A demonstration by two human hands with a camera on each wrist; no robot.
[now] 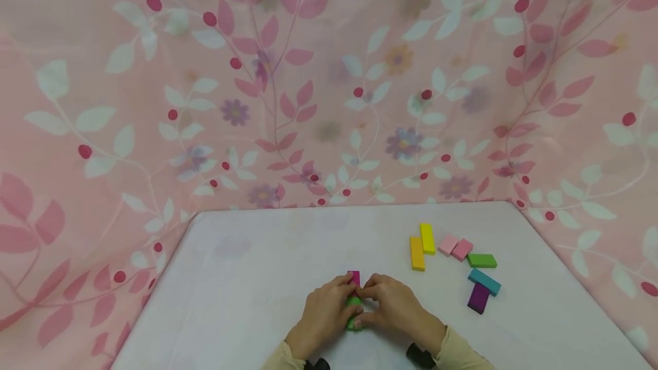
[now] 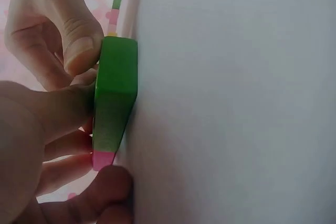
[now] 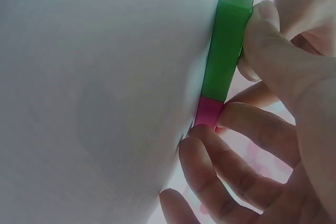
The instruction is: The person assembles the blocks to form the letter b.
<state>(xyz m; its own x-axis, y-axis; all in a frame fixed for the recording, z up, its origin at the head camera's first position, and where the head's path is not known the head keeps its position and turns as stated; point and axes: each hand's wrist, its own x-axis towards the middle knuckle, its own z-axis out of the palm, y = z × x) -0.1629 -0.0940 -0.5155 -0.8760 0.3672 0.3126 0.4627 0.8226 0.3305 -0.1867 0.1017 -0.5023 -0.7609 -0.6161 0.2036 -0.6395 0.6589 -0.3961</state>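
Note:
A green block (image 1: 353, 302) lies on the white table in front of me, end to end with a magenta block (image 1: 356, 276) just beyond it. My left hand (image 1: 325, 308) holds the pair from the left, thumb on the green block and fingertips by the magenta one. From the other side my right hand (image 1: 394, 304) grips them; in the right wrist view its thumb (image 3: 265, 30) presses near the green block's close end, while its fingers reach the magenta block (image 3: 209, 111). Fingers partly cover both blocks in the head view.
Right of the hands lie an orange block (image 1: 417, 253), a yellow block (image 1: 427, 238), two pink blocks, a lighter green block (image 1: 482, 260), a blue block (image 1: 485, 282) and a purple block (image 1: 478, 298). A pink floral cloth (image 1: 329, 130) hangs behind the table.

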